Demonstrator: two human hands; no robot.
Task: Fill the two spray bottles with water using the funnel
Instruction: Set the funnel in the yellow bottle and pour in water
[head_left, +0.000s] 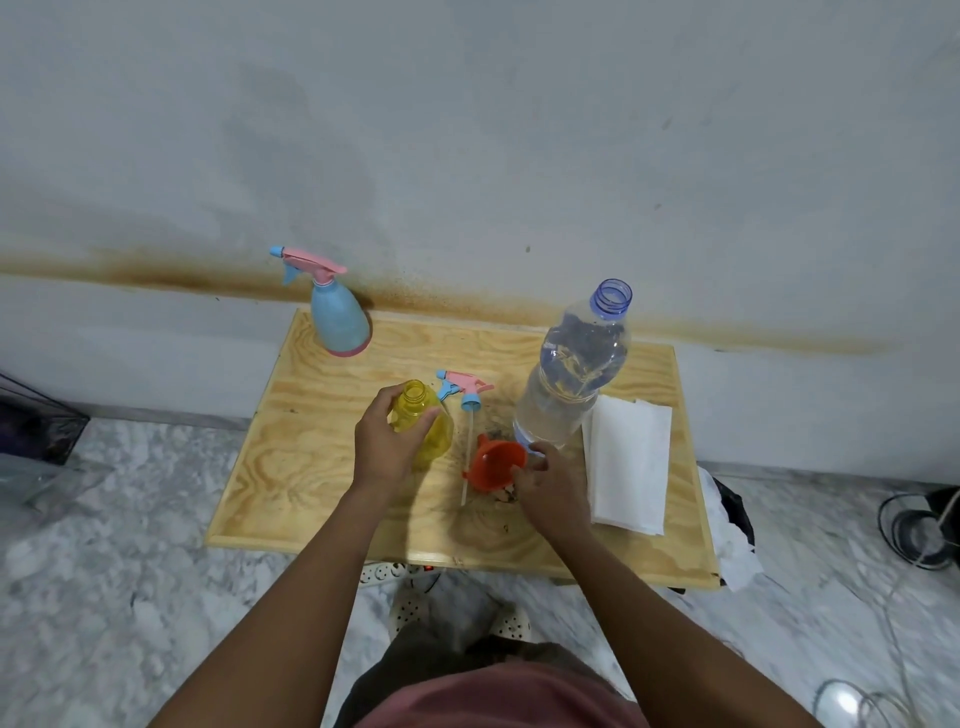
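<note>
yellow bottle (440, 435) half behind left hand (384, 447), funnel (493, 464) near rim under right hand (551, 493), cables (906, 530) cropped right

Folded white tissue (628, 462) on wooden table (291, 467), right side; power strip (384, 571) under front edge; cables (914, 530) on floor.

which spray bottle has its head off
The yellow spray bottle in the left hand: its neck is open. The blue spray bottle behind has its trigger head on.

A pale grey plastered wall (467, 130) fills the background, crossed low down by a rusty brown stain band (156, 275). The floor (130, 571) is grey-white marbled stone. A light plywood bench (291, 467) stands against the wall. A white power strip (382, 571) lies beneath it, and cables (906, 525) coil to the right.
</note>
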